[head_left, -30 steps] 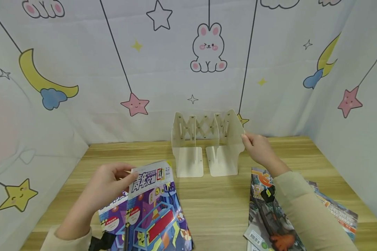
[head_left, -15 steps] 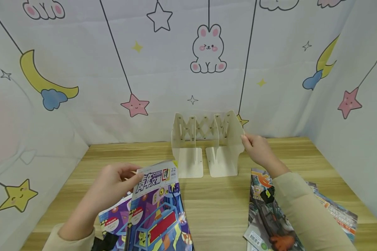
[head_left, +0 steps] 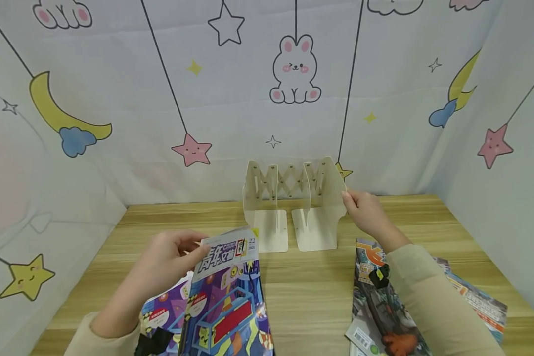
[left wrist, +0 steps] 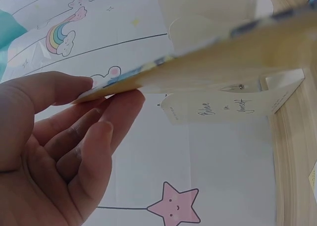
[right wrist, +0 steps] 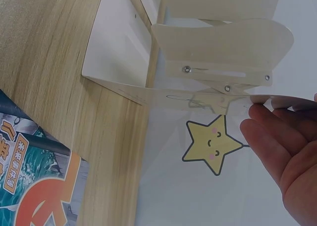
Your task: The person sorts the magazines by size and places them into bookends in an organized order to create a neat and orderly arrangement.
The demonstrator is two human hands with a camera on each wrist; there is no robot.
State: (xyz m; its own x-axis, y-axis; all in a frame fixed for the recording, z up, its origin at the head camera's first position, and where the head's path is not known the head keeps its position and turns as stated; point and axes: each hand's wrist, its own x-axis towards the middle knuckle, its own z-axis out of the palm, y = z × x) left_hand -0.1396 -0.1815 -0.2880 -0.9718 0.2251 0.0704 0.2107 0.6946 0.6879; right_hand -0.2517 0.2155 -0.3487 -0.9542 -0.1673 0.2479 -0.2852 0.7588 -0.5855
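Both hands at work on a wooden desk (head_left: 311, 301). The left forearm slants inward from the lower left; its left hand (head_left: 171, 259) pinches the upper left corner of a colourful magazine (head_left: 229, 291), thumb on the cover and index finger beneath. In the left wrist view, the remaining fingers curl loosely below the sheet edge. The magazine is tilted, its head raised just in front of the left side of a cream book rack (head_left: 333, 198); its lower edge lies out of frame. A similar purple magazine (head_left: 160, 314) lies partly beneath it. The right forearm reaches farther forward from the lower right, crossing above several magazines (head_left: 376, 291) on that side. The right hand (head_left: 367, 215) pinches the front edge of the rack's right end panel, fingers extended toward the panel in the right wrist view. The rack stands upright at the back of the desk, its dividers apart.
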